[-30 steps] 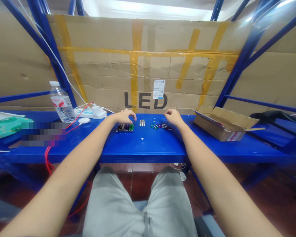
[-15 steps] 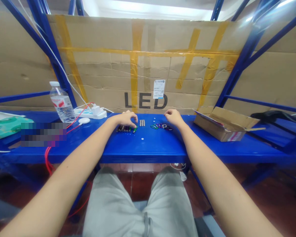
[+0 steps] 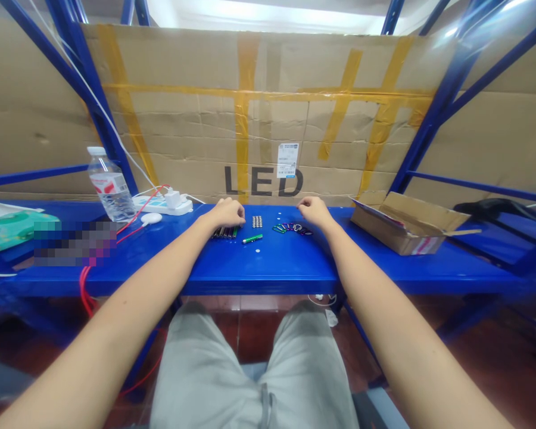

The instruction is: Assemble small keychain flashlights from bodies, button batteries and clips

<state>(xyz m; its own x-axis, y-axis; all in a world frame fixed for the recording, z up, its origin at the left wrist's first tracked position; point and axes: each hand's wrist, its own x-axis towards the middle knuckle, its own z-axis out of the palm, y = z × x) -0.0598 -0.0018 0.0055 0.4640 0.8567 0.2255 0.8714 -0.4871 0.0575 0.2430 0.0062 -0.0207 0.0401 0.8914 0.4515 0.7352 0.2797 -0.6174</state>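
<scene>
1. Well, the small, shiny green tube [image 3: 252,239] lies alone on the smooth blue table [image 3: 259,268], on the lap side of the left hand [image 3: 229,213] and apart from it. It looks light, hard and stiff, and not easy to break. Being round and slick, it may roll or slip, so a soft pinch around its middle should work best.
2. The left hand is over a tight row of thin dark and coloured tubes [image 3: 226,233]. Its fingers curl down, with only a small gap by the thumb. The hand covers the far ends of the row, so I cannot tell if it grips one.
3. Just right of the row sit tiny silver round pieces [image 3: 257,221] in neat lines. They look light and easy to knock; each is best picked up by its edge. They are too small to see well.
4. Next come shiny coloured metal-looking clips [image 3: 292,228], close together. They look stiff and light, best held by a long side. The dark ones blur together.
5. The right hand [image 3: 312,210] is beside the clips, fingers bent in loosely. I cannot tell if anything is inside.
6. Far left, a blocky blurred patch [image 3: 75,243] hides what is there.
</scene>
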